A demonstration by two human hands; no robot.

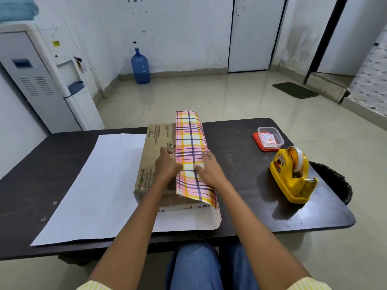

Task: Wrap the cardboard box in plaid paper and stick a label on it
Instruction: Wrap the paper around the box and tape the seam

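The paper (92, 185) lies white side up, its left half spread for folding. On it, in the middle of the table (240, 155), sits the brown printed box (156, 141). The left hand (167, 165) pinches the plaid flap's edge with curled fingers (keeping it taut, probably); the right hand (209, 167) presses it flat with straight fingers.

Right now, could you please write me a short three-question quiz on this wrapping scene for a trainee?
1. True or false: the paper covers the whole top of the box.
2. Which stands to the right of the box? A scissors, B tape dispenser, C stapler.
3. Fill in: the right hand lies flat on the ____.
Key: 1 false; 2 B; 3 paper.
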